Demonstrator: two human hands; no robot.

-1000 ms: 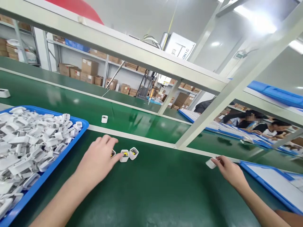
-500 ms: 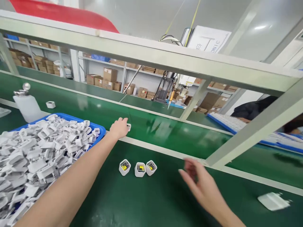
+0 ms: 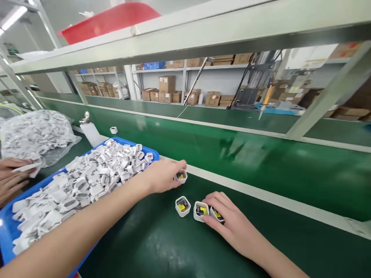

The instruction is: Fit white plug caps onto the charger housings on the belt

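My left hand (image 3: 162,175) is closed round a small white charger shell (image 3: 181,176) with a yellow part inside, held just above the green table at the belt's edge. My right hand (image 3: 228,222) lies on the table with its fingers curled over the rightmost white shell (image 3: 216,214) of a short row. Two more open-topped shells stand beside it, the middle shell (image 3: 200,211) touching my fingertips and the left shell (image 3: 182,205) standing free.
A blue tray (image 3: 8,235) heaped with white plastic parts sits at the left. Behind it are a clear bag of parts (image 3: 34,133), a white pump bottle (image 3: 90,131) and a lone shell (image 3: 113,130) on the green conveyor belt (image 3: 261,162). Another person's hands (image 3: 11,179) show at far left.
My left hand drew back from the conveyor with a shell and came toward the row. My right hand moved left and came down onto the rightmost shell. The view swung left.
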